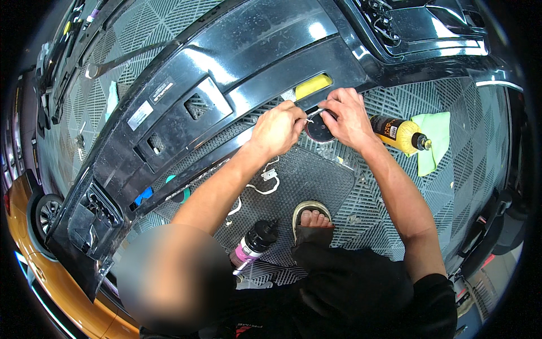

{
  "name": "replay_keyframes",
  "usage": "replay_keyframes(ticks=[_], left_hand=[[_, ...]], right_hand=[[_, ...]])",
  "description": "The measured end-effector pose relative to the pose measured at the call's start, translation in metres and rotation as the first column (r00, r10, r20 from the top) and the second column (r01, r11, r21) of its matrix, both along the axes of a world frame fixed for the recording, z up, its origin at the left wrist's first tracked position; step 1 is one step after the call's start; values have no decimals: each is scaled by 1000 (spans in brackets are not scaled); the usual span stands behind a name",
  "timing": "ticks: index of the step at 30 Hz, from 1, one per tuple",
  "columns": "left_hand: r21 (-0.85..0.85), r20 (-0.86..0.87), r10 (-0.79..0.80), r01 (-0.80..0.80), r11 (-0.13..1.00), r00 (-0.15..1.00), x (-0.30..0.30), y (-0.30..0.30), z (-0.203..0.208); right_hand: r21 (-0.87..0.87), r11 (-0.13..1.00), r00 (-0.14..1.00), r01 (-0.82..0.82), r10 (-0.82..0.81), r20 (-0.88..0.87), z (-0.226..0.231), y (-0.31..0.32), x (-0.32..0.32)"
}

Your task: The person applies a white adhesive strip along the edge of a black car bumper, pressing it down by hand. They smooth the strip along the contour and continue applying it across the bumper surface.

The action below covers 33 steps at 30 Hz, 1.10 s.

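A large glossy black car bumper [248, 51] arches across the view. At its near lower edge, both my hands work close together with bent fingers. My left hand [274, 129] is closed in a pinch at that edge. A tiny pale strip end [309, 120] shows by its fingertips. My right hand [347, 116] is closed too, thumb and fingers pressed together at the edge. What either one grips is mostly hidden. Just under the right fingers sits a dark round disc [319, 131]. Curled white strips [268, 182] lie on the black mat [305, 169] below.
Right of my hands, a yellow bottle [400, 134] lies on a light green cloth [433, 141]. A black-capped bottle with a pink label [254, 244] is near my sandalled foot [312, 219]. Something yellow [313, 86] shows in a bumper slot. An orange car [51, 277] is at left.
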<state>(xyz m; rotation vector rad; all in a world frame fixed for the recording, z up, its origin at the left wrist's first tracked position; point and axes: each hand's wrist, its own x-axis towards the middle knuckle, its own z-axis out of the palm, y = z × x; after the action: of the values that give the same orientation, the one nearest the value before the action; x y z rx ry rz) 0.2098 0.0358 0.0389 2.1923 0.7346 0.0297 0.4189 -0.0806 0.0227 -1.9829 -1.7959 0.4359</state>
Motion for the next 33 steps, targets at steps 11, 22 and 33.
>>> replay_keyframes(ticks=[11,22,33], left_hand=[[8,128,148,-150,989,981,-14,-21,-18],[-38,102,217,-214,976,971,-50,-15,-8],[-258,187,588,-538,803,787,-24,-27,-25]], right_hand=[[-7,1000,1000,-4,4,-9,0,1,0],[-20,1000,1000,-3,3,11,4,1,1],[-131,982,990,-138,133,-47,26,19,-38]])
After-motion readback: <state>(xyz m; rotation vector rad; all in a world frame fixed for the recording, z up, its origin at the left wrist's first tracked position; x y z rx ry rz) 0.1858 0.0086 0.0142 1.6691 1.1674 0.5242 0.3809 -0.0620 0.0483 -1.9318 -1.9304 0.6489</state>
